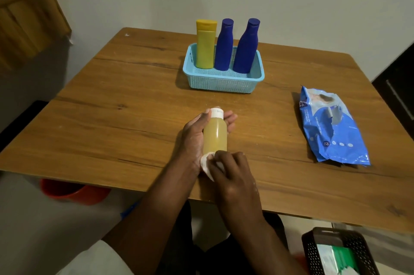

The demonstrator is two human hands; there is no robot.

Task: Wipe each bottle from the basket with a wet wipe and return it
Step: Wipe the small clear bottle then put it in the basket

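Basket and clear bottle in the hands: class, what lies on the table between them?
Nothing: in the head view, only bare tabletop lies between the basket and the clear bottle. The wipes pack lies off to the right.

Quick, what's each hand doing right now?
Left hand: holds the clear bottle, fingers curled round it.
Right hand: pinches the wipe against the bottle's base.
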